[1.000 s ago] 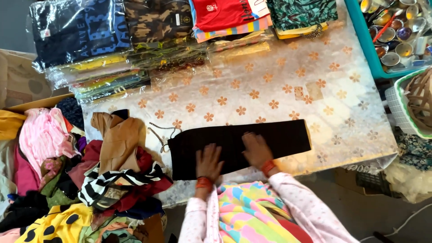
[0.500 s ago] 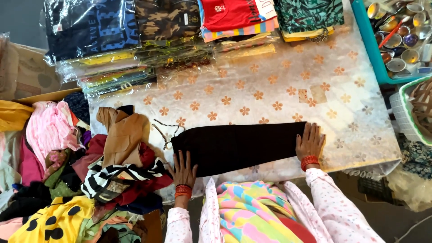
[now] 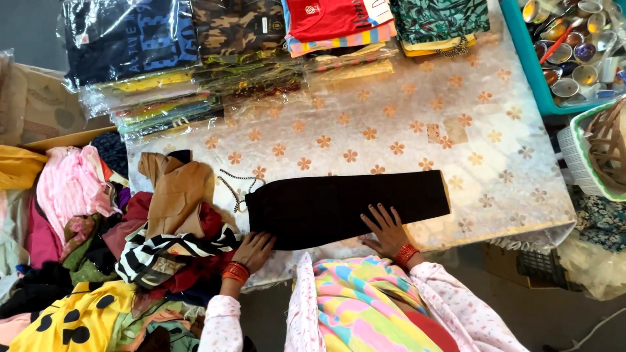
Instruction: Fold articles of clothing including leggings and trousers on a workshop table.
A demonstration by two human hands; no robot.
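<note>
Your black cloth garment (image 3: pixel 345 207) lies folded into a long flat strip on the flower-print bench (image 3: pixel 456 130), your left hand (image 3: pixel 254 251) flat-open at its near-left corner, right hand (image 3: pixel 389 231) spread on its near edge, gripping nothing, further folds apparently left.

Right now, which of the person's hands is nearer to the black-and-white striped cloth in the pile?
Left. The left hand rests at the folded black garment's near-left corner, right beside the black-and-white striped cloth. The right hand lies flat on the garment, farther away.
</note>
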